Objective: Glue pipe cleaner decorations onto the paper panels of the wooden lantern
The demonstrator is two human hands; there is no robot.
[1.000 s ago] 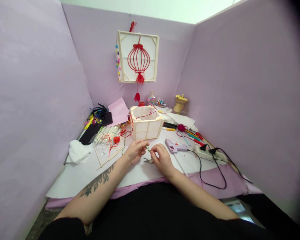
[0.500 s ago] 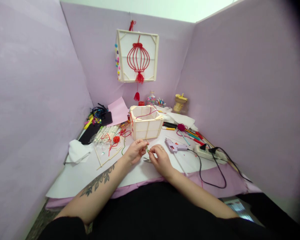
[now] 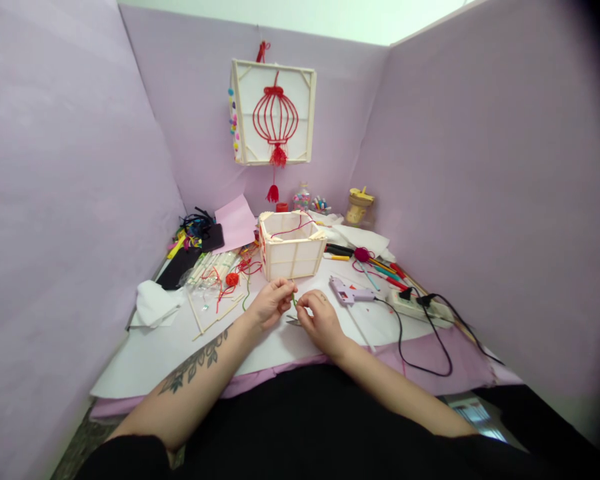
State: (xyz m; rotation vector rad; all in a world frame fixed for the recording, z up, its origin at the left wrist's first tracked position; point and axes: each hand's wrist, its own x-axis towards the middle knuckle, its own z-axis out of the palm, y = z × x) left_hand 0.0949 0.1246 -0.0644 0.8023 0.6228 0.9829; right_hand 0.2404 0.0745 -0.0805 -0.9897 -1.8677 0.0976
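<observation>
Both hands meet over the front middle of the table, fingertips pinched around a short green pipe cleaner (image 3: 295, 299). My left hand (image 3: 273, 301) grips its upper end between thumb and forefinger. Closed on the lower end is my right hand (image 3: 321, 316), a little to the right. The blades of a pair of scissors (image 3: 293, 321) show on the table below the hands; the handles are hidden by my right hand. Just behind stands a box-shaped lantern frame (image 3: 294, 260) of pale sticks with white panels, open at the top, a dark red string across it. Another green strand (image 3: 247, 293) lies to the left.
A finished-looking lantern (image 3: 275, 117) hangs at the back wall. To the right lie a lilac glue gun (image 3: 353, 291), its cord and a power strip (image 3: 420, 307). Loose sticks (image 3: 215, 323), red yarn (image 3: 232, 279) and a white cloth (image 3: 156, 303) are at left.
The fingertips shift very slightly on the green pipe cleaner, which stays between both hands. The view has moved a touch; everything else lies as before.
</observation>
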